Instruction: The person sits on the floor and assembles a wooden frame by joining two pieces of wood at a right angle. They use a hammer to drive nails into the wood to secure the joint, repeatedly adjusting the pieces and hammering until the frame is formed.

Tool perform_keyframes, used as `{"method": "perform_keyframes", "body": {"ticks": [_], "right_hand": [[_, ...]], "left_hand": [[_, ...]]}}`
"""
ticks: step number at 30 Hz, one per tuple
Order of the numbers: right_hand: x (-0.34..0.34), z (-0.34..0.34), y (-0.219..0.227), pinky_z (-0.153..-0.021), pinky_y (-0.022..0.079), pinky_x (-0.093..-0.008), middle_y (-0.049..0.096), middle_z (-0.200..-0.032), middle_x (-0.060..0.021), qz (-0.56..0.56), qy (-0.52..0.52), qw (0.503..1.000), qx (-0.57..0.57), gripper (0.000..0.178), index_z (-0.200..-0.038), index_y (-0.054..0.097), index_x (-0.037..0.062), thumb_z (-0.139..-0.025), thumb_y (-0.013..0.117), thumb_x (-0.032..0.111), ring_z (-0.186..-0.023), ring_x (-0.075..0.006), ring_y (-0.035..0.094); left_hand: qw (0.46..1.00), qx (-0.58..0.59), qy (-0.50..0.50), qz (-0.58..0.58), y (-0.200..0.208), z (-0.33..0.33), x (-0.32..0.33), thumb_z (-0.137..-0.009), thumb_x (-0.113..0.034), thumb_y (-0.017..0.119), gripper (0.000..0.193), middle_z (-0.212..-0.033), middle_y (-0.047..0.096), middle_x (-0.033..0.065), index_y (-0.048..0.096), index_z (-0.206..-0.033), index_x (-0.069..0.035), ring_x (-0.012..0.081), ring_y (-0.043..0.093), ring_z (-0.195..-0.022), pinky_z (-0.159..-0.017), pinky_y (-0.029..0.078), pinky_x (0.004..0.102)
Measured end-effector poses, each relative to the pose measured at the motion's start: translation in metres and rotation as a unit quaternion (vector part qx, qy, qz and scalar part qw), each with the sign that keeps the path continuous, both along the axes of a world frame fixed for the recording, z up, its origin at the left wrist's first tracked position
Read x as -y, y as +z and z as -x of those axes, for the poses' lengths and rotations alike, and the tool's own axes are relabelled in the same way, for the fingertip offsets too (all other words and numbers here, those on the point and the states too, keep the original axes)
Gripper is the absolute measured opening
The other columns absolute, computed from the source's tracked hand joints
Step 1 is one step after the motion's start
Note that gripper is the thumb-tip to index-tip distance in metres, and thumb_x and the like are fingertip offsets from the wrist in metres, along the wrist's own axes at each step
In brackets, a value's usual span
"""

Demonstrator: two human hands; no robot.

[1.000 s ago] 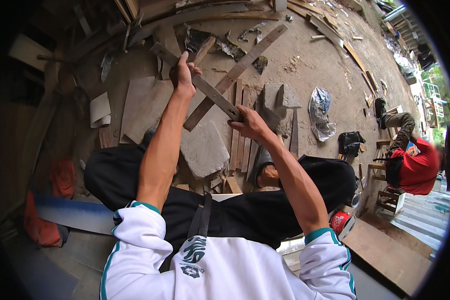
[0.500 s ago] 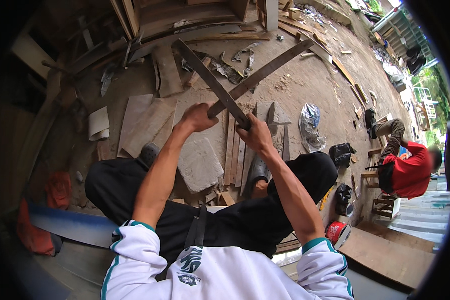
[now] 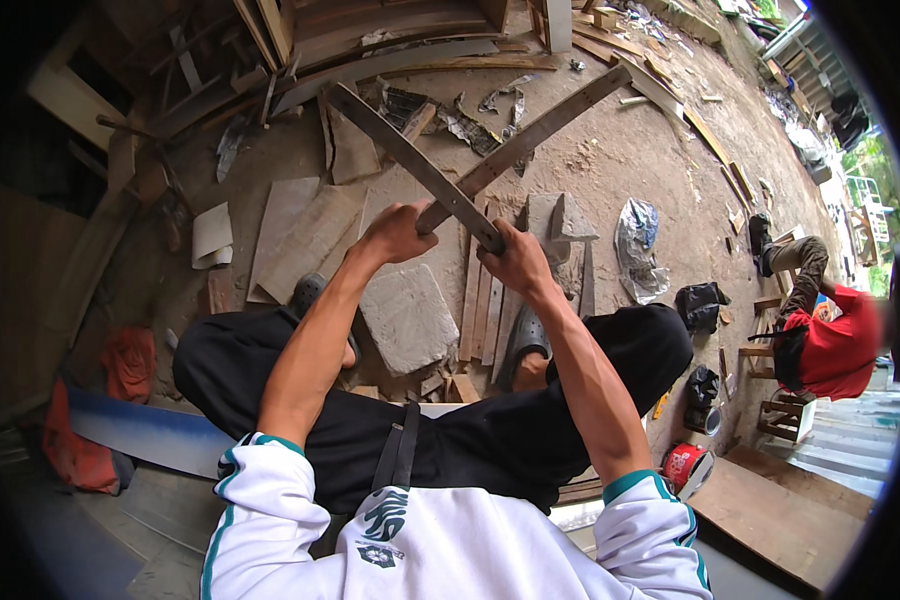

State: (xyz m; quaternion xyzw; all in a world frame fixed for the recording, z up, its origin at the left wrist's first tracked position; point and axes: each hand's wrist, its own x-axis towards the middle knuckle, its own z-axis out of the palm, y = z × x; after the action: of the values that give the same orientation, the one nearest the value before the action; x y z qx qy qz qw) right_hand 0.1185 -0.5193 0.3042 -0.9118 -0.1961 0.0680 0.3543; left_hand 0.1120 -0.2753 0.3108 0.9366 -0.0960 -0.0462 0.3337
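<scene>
Two flat wooden slats cross in an X in front of me, above the ground. My left hand [image 3: 398,235] is closed round the near end of one slat [image 3: 550,133], which runs away to the far right. The near end of the other slat [image 3: 395,148], slanting to the far left, is gripped by my right hand [image 3: 518,258]. This second slat lies over the first where they cross, close to my hands. Whether they are fastened there I cannot tell. Beneath my hands a pale square block [image 3: 410,318] rests on the ground between my feet.
Wooden strips [image 3: 483,305] lie right of the block, with boards [image 3: 310,235] to its left. A crumpled plastic bag [image 3: 640,250] and a black bag [image 3: 701,306] are on the right. Farther right sits a person in red [image 3: 835,340]. An open wooden cabinet [image 3: 390,28] stands ahead.
The far ends of the slats have spread a little wider apart, the left one swinging outward. Both hands keep their grips. The whole view has shifted slightly.
</scene>
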Motion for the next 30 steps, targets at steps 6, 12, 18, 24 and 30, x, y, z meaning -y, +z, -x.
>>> {"method": "perform_keyframes", "body": {"ticks": [6,12,18,24,30], "right_hand": [[0.003,-0.005,-0.010,-0.069,0.050,-0.0475,0.064,-0.078,-0.0216,-0.016,0.023,0.999,-0.024,0.033,-0.096,0.055,0.0061,-0.073,0.071,0.024,-0.077,-0.0420,0.063],[-0.004,-0.011,-0.014,-0.069,0.050,-0.0471,0.064,-0.076,-0.0228,-0.019,0.049,0.998,-0.037,0.032,-0.095,0.054,0.0035,-0.074,0.070,0.022,-0.077,-0.0420,0.064],[-0.011,-0.013,-0.016,-0.069,0.050,-0.0477,0.064,-0.076,-0.0230,-0.038,0.062,0.997,-0.018,0.032,-0.095,0.054,0.0027,-0.074,0.070,0.022,-0.077,-0.0422,0.064],[-0.015,-0.018,-0.021,-0.070,0.050,-0.0478,0.065,-0.076,-0.0228,-0.021,0.065,0.997,-0.032,0.034,-0.096,0.053,0.0028,-0.075,0.071,0.023,-0.078,-0.0421,0.064],[-0.018,-0.020,-0.028,-0.070,0.050,-0.0467,0.064,-0.076,-0.0248,-0.016,0.083,0.996,-0.024,0.042,-0.102,0.055,0.0016,-0.079,0.072,0.033,-0.078,-0.0408,0.066]], "left_hand": [[0.999,-0.049,0.000,-0.023,0.008,0.001,0.000,-0.073,-0.023,0.063,0.042,-0.081,0.065,0.0244,0.059,-0.108,0.000,0.0414,0.064,-0.081,-0.073,0.050,0.0465],[0.998,-0.042,-0.016,-0.037,0.006,-0.002,-0.011,-0.073,-0.023,0.063,0.045,-0.080,0.065,0.0246,0.058,-0.112,0.000,0.0413,0.064,-0.081,-0.073,0.050,0.0458],[0.999,-0.021,-0.032,-0.034,0.009,-0.004,-0.022,-0.073,-0.023,0.064,0.045,-0.079,0.065,0.0244,0.058,-0.112,0.000,0.0401,0.065,-0.081,-0.072,0.051,0.0455],[0.997,-0.057,-0.034,-0.045,-0.002,-0.012,-0.029,-0.073,-0.024,0.064,0.046,-0.079,0.065,0.0245,0.059,-0.111,0.000,0.0401,0.066,-0.080,-0.072,0.052,0.0452],[0.998,-0.030,-0.028,-0.055,-0.014,-0.014,-0.036,-0.072,-0.027,0.065,0.046,-0.079,0.065,0.0252,0.059,-0.108,0.001,0.0400,0.066,-0.080,-0.073,0.052,0.0450]]}}
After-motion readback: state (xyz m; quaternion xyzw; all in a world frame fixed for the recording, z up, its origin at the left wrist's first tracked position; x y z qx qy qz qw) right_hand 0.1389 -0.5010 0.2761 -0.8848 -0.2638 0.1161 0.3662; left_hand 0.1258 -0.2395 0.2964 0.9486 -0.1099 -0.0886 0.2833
